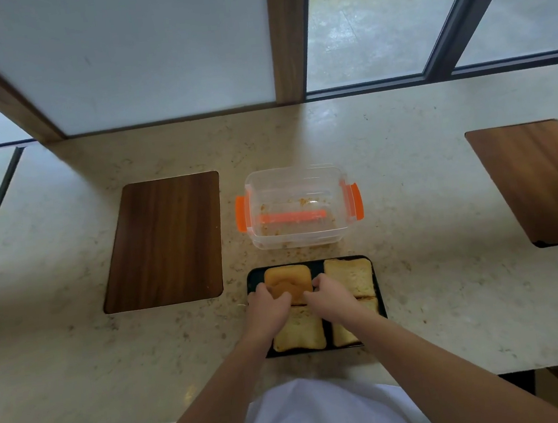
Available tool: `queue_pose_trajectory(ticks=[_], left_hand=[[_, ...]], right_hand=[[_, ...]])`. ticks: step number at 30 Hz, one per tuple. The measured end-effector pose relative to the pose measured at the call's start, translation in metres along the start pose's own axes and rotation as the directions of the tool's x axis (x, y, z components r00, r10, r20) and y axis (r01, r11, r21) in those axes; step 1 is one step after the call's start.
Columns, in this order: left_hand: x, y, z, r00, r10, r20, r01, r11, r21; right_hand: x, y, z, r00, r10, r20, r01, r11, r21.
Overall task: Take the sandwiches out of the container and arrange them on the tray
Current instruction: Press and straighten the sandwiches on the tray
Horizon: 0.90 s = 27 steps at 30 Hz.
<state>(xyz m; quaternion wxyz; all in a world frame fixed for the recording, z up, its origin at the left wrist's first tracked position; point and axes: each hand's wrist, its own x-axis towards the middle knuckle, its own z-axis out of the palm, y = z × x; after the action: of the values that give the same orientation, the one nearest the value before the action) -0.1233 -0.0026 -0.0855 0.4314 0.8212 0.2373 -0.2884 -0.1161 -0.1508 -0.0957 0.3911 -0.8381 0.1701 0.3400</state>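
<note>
On the pale speckled stone counter point(407, 198), the clear plastic container with orange clips point(296, 206) sits at twelve o'clock from the black rectangular tray point(380, 300), holding only crumbs. The tray carries four toasted sandwiches; we judge this the last placement. Our left hand point(269, 303) and right hand point(328, 297) pinch the browner sandwich point(288, 281) at the tray's ten o'clock corner, fingers curled on its near edge. Next we would let go and square it beside the pale sandwich point(349, 277) at two o'clock

Clear counter point(410, 232) around container point(297, 206)
</note>
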Motion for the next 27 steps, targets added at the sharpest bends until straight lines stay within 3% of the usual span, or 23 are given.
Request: queue_pose_trajectory(ticks=[17, 27], left_hand=[[0.005, 0.002, -0.002, 1.000, -0.014, 0.008, 0.015, 0.996, -0.088], [0.011, -0.010, -0.011, 0.999, -0.036, 0.001, 0.036, 0.986, -0.160]], right_hand=[[0.008, -0.011, 0.004, 0.998, 0.055, -0.001, -0.055, 0.998, 0.036], [0.008, -0.020, 0.011, 1.000, 0.009, 0.025, -0.008, 1.000, -0.015]])
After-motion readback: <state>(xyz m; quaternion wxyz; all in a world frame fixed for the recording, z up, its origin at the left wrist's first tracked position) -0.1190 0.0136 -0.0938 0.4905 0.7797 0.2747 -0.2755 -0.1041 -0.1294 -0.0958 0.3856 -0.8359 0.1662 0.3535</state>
